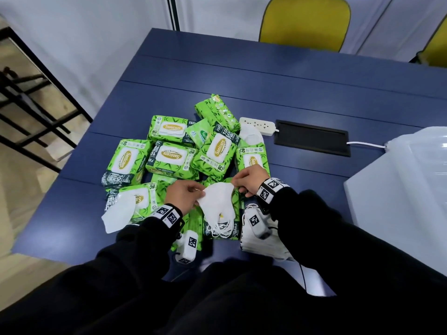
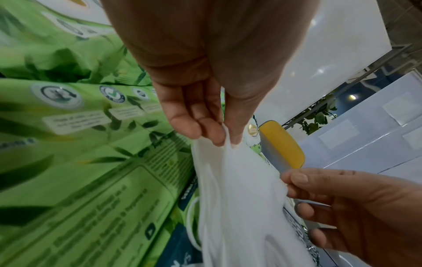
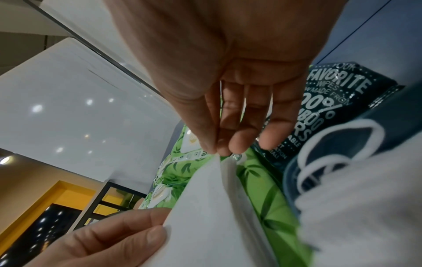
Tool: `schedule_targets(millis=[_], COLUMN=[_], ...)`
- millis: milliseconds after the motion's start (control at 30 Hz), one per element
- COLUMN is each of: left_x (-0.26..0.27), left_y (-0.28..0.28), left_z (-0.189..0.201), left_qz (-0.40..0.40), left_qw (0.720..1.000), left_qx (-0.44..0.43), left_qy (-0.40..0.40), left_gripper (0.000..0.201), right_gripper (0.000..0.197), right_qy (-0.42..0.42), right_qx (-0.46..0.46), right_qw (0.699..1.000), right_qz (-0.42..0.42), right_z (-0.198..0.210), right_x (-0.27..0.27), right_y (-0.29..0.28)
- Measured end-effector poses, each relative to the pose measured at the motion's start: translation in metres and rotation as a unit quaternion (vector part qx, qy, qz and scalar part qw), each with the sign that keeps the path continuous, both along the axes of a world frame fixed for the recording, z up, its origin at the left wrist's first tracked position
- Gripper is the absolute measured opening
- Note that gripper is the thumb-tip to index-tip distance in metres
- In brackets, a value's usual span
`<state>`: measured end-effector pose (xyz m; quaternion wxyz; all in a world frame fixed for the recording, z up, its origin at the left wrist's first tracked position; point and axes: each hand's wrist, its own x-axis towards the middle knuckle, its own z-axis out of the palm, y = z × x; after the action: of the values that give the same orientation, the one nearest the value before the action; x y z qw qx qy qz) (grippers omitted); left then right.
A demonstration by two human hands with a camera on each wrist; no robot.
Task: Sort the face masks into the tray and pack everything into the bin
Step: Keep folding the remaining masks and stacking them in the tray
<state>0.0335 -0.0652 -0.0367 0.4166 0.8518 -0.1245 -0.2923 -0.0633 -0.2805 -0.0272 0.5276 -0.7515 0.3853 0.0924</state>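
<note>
While my left hand (image 1: 185, 195) pinches one corner of a white face mask (image 1: 217, 201), my right hand (image 1: 250, 181) pinches the other corner. Under both hands I see green wipe packs (image 1: 169, 158). Far to the right of my right hand sits a clear bin (image 1: 399, 180).

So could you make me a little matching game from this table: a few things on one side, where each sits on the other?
Things
1. white folded face mask
2. white power strip
3. yellow chair
4. translucent plastic bin

Places
A. beyond the table's far edge
B. at the table's right end
C. pinched between both hands
D. beside the black cable hatch

Pairs: 1-C, 2-D, 3-A, 4-B
</note>
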Motion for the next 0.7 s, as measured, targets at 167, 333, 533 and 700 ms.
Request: schedule_targets(millis=[167, 333, 533, 700], left_x=[0.002, 0.004, 0.004, 0.001], left_y=[-0.003, -0.004, -0.001, 0.005], left_z=[-0.008, -0.011, -0.011, -0.011], left_qz=[0.010, 0.005, -0.053, -0.139], left_qw=[1.000, 0.999, 0.989, 0.974], left_qx=[0.003, 0.022, 0.091, 0.146], left_qy=[-0.003, -0.033, -0.104, -0.106], left_gripper=[0.011, 0.012, 0.018, 0.042], right_gripper=[0.005, 0.017, 0.047, 0.051], right_qy=[0.008, -0.012, 0.018, 0.029], right_qx=[0.002, -0.052, -0.124, -0.197], right_qw=[1.000, 0.998, 0.971, 0.934], right_qz=[-0.007, 0.034, 0.202, 0.297], right_z=[-0.008, -0.010, -0.009, -0.003], right_x=[-0.001, 0.000, 0.002, 0.013], right_y=[-0.001, -0.005, -0.003, 0.004])
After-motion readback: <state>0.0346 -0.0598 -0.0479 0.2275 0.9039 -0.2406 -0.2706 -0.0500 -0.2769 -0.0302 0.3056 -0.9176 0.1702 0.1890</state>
